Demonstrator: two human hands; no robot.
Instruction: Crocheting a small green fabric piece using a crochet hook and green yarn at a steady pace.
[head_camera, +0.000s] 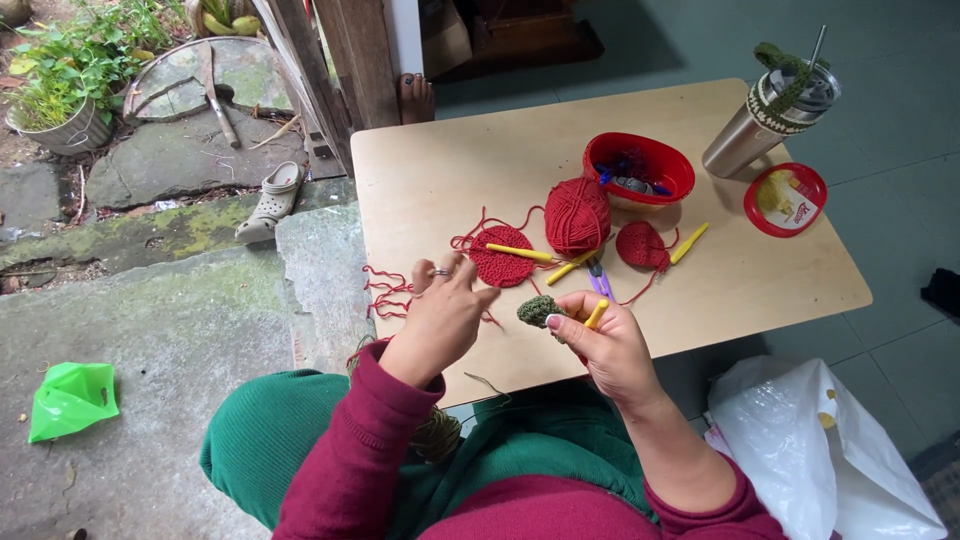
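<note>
My right hand (607, 345) holds a yellow crochet hook (596, 314) and pinches a small dark green crocheted piece (538, 310) above the table's near edge. My left hand (440, 315), with a ring on one finger, has its fingers spread and seems to guide a thin green yarn strand; whether it grips the strand I cannot tell. Just beyond the hands lie a flat red crocheted circle (502, 258) with a yellow hook across it, a red yarn ball (577, 214) and a smaller red crocheted piece (641, 245).
On the light wooden table (430, 170) stand a red bowl (639, 166) with small items, a red lid (787, 199), a steel tumbler (770, 118) and purple-handled scissors (598, 279). A white plastic bag (815, 440) lies right of my lap. Stone paving, a sandal and a green bag lie left.
</note>
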